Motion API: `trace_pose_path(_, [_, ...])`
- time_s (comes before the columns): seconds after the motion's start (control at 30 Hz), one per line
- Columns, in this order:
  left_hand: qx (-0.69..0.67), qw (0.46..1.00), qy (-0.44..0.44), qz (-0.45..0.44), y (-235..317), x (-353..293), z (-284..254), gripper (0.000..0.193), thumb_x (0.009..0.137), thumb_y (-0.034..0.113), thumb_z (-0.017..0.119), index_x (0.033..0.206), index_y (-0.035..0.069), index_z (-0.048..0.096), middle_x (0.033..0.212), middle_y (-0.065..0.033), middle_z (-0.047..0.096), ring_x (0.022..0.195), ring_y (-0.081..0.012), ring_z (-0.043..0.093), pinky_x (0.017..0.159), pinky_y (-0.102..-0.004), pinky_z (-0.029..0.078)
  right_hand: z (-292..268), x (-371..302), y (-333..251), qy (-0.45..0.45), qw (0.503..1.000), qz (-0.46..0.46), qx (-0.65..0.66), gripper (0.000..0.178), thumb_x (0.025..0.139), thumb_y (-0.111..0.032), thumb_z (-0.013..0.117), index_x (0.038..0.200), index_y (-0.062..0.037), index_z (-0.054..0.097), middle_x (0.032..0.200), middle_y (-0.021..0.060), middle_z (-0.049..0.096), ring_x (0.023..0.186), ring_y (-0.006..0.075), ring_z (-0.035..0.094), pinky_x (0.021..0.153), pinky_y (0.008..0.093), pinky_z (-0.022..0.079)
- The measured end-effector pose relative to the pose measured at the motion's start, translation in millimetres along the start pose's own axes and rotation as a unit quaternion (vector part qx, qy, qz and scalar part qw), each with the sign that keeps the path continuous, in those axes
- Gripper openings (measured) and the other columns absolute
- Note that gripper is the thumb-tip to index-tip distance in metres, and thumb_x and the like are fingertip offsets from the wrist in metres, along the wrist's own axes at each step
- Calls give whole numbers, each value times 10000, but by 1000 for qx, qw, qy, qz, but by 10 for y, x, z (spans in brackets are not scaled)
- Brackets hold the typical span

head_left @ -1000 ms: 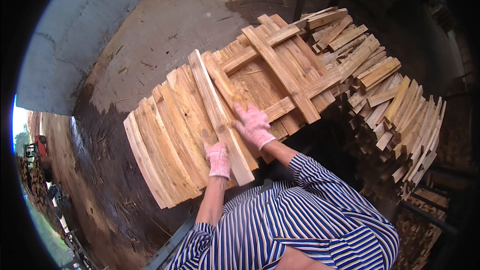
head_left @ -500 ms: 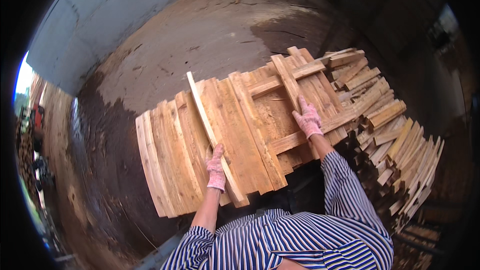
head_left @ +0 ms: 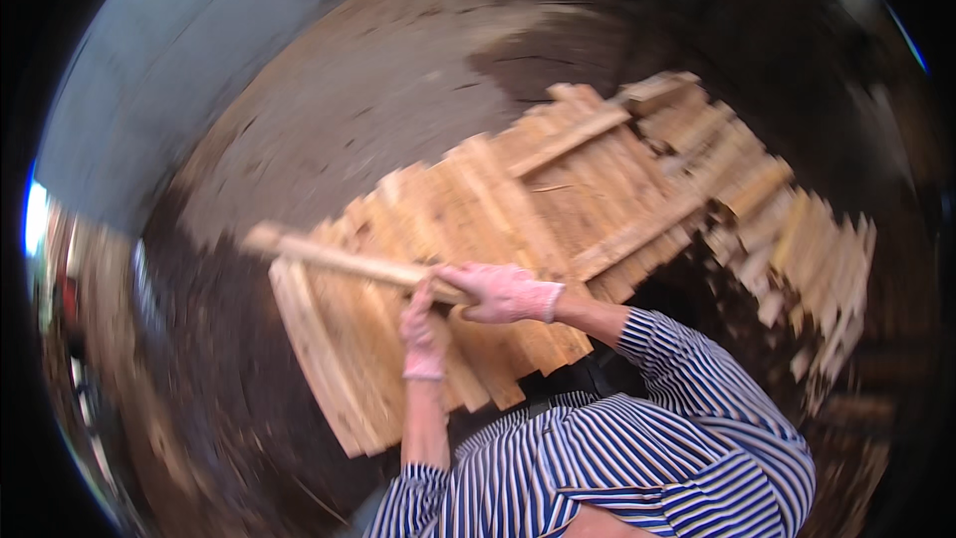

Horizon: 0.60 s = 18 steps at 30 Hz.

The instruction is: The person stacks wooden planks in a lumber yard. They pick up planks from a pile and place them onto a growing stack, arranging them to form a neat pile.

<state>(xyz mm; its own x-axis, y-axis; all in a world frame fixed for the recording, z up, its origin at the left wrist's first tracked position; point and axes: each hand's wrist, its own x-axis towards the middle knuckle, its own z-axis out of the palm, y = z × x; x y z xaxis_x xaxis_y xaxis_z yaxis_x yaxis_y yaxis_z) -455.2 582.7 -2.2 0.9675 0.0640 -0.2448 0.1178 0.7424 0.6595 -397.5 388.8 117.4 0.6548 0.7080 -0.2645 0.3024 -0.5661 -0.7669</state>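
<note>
My left hand [head_left: 422, 334], in a pink knit glove, is closed round long pale wooden slats [head_left: 344, 257] just above a row of boards. My gloved right hand [head_left: 503, 293] has come in from the right and closes on the near end of the same slats, right beside the left hand. The slats point to the far left and their tip is blurred by motion; how many are in the bundle I cannot tell. Beneath lies a layer of wooden boards [head_left: 498, 201] set side by side, with a crosswise batten [head_left: 637, 236] on its right part.
A heap of short wood pieces [head_left: 777, 234] adjoins the boards on the right. A grey wall [head_left: 214, 50] rises at the far left, and a dirt floor [head_left: 398, 90] with dark damp patches lies beyond the boards.
My right hand has lifted the short board off the right side and moved left to my left hand. The slat in my left hand has swung round to point far left.
</note>
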Motion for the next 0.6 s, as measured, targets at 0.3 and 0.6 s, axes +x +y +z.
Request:
trace_pose_path(0.3, [55, 993, 106, -25, 795, 981, -160, 545, 979, 397, 572, 1357, 4, 550, 1347, -144, 588, 1222, -271, 571, 1083, -411, 427, -4, -356, 410, 393, 903, -58, -163, 763, 813, -279, 726, 1502, -195, 409, 1491, 248, 425, 1264, 405, 532, 1064, 534, 409])
trace_pose_path(0.6, [77, 949, 125, -278, 519, 1221, -572, 456, 1055, 463, 421, 1349, 114, 399, 1317, -115, 399, 1186, -216, 384, 908, -427, 412, 446, -2024, 1516, 388, 851, 354, 13, 673, 840, -302, 685, 1450, -137, 453, 1459, 195, 451, 1288, 373, 502, 1050, 435, 454])
